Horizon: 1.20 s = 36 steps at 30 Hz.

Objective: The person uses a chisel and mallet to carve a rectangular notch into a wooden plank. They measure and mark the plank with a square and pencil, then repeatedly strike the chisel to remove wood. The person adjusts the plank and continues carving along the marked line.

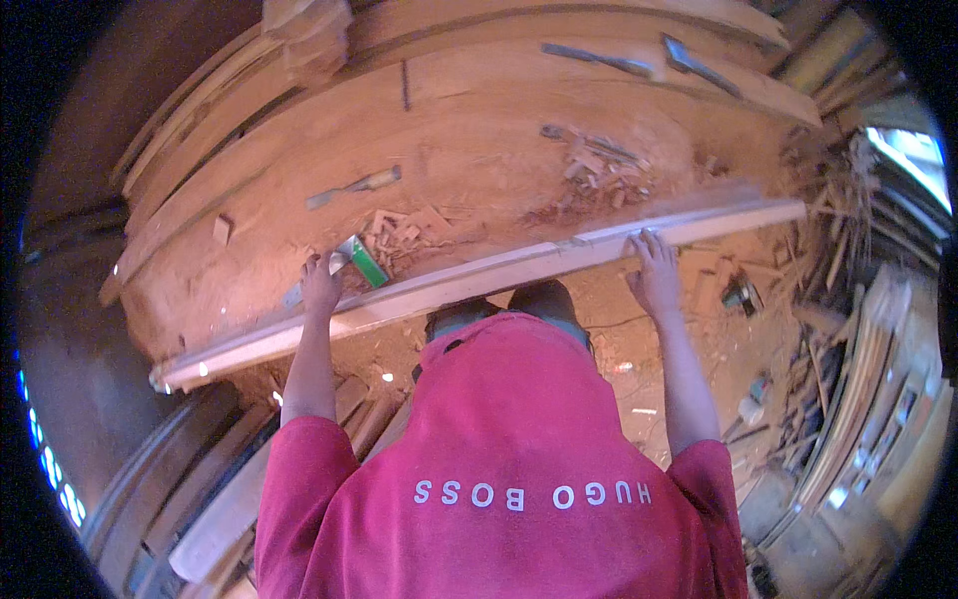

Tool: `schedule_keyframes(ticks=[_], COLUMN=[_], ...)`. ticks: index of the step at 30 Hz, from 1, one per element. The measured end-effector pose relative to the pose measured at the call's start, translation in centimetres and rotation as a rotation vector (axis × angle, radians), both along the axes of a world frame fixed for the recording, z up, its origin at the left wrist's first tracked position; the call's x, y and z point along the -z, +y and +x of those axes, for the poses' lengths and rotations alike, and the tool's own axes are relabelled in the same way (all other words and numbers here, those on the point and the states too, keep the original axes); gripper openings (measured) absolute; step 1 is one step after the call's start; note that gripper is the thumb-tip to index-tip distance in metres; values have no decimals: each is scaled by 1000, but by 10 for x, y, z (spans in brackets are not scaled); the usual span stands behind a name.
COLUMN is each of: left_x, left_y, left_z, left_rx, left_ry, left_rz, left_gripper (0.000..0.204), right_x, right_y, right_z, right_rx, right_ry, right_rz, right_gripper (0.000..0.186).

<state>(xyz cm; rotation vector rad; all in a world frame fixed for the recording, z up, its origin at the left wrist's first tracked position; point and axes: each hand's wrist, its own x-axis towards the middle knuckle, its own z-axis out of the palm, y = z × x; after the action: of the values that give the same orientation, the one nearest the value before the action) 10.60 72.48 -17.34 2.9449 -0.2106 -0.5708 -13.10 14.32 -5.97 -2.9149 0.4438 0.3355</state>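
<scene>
My left hand (319, 284) has its fingers curled at the silver part of a green and silver tool (368, 264), above the far side of a long pale board (479, 276). The board runs at a slant across my front, from low left to higher right. My right hand (654, 262) grips the board's right half, fingertips on its top and thumb toward the near side. Piles of wood chips (409, 228) and a wooden-handled chisel (354, 188) lie on the bench (479, 150) beyond the board.
Curved planks (559, 22) line the bench's back. More hand tools (699, 70) lie at the upper right, near another chip heap (604, 175). Scrap wood (848, 210) and stacked timber (868, 399) crowd the right side; long timbers (210, 479) lie at lower left. Shavings cover the floor below.
</scene>
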Motion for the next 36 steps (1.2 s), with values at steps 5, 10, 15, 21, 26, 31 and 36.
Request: schedule_keyframes(ticks=[5, 10, 15, 21, 26, 31, 36], left_x=[-8, 12, -1, -74, -197, -238, -245], left_y=[-18, 4, 33, 42, -62, -219, -379], left_z=[3, 12, 36, 61, 20, -69, -176], left_rx=[95, 121, 137, 173, 200, 247, 333], left_ry=[-61, -113, 221, 100, -619, -561, -263], left_rz=[92, 73, 7, -531, -416, -523, -654], left_gripper=[54, 52, 47, 24, 28, 44, 42], right_x=[20, 61, 110, 164, 87, -35, -123], right_y=[36, 76, 101, 93, 13, -46, -72], right_z=[-104, -207, -259, -242, -150, -72, -35], right_rx=[317, 580, 715, 707, 829, 446, -135], right_ry=[-101, 110, 365, -151, -172, -533, -528], right_rz=[80, 232, 561, 753, 467, 535, 853], right_gripper=[59, 52, 51, 35, 31, 37, 51])
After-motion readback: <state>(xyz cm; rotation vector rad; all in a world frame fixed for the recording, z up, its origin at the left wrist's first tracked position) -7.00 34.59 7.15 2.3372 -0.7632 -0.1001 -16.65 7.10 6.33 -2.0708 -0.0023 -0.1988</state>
